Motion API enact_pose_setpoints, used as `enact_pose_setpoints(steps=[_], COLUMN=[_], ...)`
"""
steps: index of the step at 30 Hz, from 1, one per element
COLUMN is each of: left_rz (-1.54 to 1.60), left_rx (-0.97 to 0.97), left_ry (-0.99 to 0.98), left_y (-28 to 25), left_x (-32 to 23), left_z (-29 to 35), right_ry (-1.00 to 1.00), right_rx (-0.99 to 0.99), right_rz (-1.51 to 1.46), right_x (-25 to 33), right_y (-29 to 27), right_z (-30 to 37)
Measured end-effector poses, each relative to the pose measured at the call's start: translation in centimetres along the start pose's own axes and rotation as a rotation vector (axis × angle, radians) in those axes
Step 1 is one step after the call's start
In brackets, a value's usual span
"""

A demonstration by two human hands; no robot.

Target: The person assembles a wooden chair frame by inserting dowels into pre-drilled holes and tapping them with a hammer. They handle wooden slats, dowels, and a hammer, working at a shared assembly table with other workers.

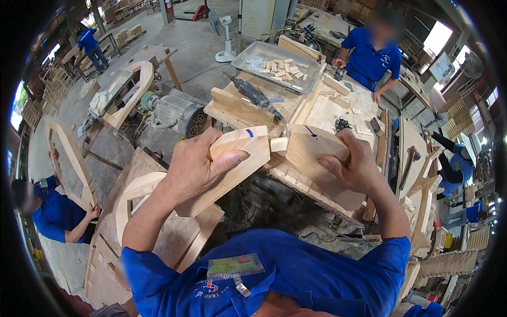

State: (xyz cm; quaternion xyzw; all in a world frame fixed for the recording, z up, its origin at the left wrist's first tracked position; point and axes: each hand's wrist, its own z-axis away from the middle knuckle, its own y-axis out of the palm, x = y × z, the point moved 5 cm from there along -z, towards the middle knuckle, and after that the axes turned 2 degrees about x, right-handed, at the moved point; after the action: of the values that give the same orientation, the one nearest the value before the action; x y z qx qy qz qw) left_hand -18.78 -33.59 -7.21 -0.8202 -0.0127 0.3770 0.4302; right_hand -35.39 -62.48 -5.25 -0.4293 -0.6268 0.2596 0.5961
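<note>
My left hand is closed round a pale curved wooden piece with a blue mark on its top edge. In my right hand is a second curved wooden piece, also marked in blue. A small loose tenon bridges the narrow gap between their facing ends. Whether it is seated in both ends, I cannot tell. Both pieces are held up in front of my chest, over the near edge of the workbench. Just beyond them a dark power tool lies on the bench.
A grey tray with several small wood blocks stands at the back. Across the bench, a co-worker in blue handles a tool. An electric motor is on the left, near curved frames. Another person holds a wooden frame at far left.
</note>
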Motion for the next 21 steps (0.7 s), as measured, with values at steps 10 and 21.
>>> enact_pose_setpoints(steps=[10,21], left_rz=[-0.209,-0.149], left_rx=[0.168,0.164], left_ry=[0.079,0.116], left_y=[0.2,2.2], left_x=[-0.5,-0.2], left_z=[-1.2,-2.1], right_ry=[-0.008,-0.049], right_rx=[0.048,0.088], right_rz=[0.145,0.096], right_x=[-0.4,-0.1], right_y=[-0.4,0.1], right_z=[0.6,0.6])
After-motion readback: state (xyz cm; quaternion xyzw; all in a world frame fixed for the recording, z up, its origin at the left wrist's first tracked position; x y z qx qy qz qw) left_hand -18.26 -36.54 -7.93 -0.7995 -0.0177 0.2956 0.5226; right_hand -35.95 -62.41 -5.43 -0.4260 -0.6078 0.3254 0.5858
